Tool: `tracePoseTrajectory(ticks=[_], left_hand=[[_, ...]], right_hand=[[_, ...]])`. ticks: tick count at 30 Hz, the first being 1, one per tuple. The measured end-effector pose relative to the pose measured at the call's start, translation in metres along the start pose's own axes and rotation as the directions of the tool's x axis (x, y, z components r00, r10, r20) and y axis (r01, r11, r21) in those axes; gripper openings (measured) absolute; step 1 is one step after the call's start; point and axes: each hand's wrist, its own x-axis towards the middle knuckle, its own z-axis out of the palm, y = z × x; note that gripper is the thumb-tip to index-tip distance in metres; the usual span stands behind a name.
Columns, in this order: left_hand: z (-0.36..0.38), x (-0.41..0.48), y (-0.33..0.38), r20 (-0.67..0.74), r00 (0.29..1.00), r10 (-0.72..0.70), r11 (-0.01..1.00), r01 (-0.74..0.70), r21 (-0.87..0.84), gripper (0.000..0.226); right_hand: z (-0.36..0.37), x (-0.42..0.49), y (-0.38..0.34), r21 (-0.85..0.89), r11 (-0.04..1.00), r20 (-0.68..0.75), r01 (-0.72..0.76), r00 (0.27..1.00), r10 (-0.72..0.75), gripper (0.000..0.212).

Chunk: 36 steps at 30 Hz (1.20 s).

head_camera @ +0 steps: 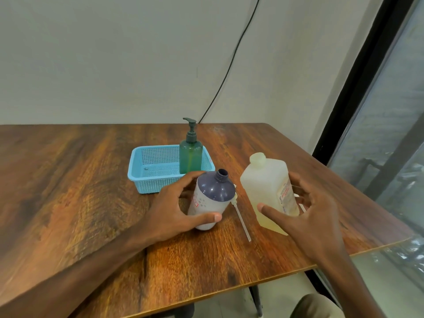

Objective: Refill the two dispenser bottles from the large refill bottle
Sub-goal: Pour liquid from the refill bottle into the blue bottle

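- A blue mesh basket [149, 187] is sitting on the wooden table [68, 180] just above the centre of the frame. A green pump bottle [191, 157] is standing upright in its right end, pump head still on.
- A white pump tube [243, 222] is lying flat on the table between the two nearer bottles, partly hidden behind the left one.
- A black cable [229, 72] is running down the wall in the upper middle, and a dark-framed window [390, 134] is filling the right edge.
- The dispenser bottle [214, 191] is standing at the centre of the frame, just in front of the basket. Its long axis is leaning slightly, with the open, capless neck pointing up and to the right.
- It is showing a dark purple shoulder over a white labelled body.
- The left hand [169, 210] is wrapping round it, thumb across the lower front and fingers curled behind.
- The refill bottle [263, 180] is standing right of centre, near the dispenser bottle but apart from it. It is roughly upright, and its uncapped mouth is tilting up and left.
- It is translucent and rectangular, with pale yellowish liquid low inside and a label on its right face.
- The right hand [314, 216] is spreading wide around it, thumb lying on the front and fingers reaching past the right side, not clamped.
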Motion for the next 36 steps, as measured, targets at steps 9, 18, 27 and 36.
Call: tracePoseTrajectory(ticks=[9,18,27,36], left_hand=[[0.0,-0.002,0.001,-0.005,1.0,-0.002,0.999,0.002,0.046,0.096],[0.0,-0.003,0.001,0.0,0.999,0.043,0.997,-0.043,0.065,0.098],[0.0,-0.003,0.002,-0.007,0.999,0.051,0.995,-0.05,0.086,0.098],[0.0,-0.003,0.002,-0.02,0.998,0.052,0.994,-0.05,0.097,0.097]], right_hand=[[-0.018,0.005,-0.019,-0.067,0.979,0.021,0.193,0.981,-0.192,0.07],[-0.025,0.012,-0.02,-0.174,0.939,0.076,0.296,0.955,-0.287,0.076],[-0.031,0.015,-0.019,-0.189,0.929,0.124,0.319,0.946,-0.3,0.074],[-0.033,0.023,-0.017,-0.235,0.911,0.147,0.34,0.938,-0.312,0.067]])
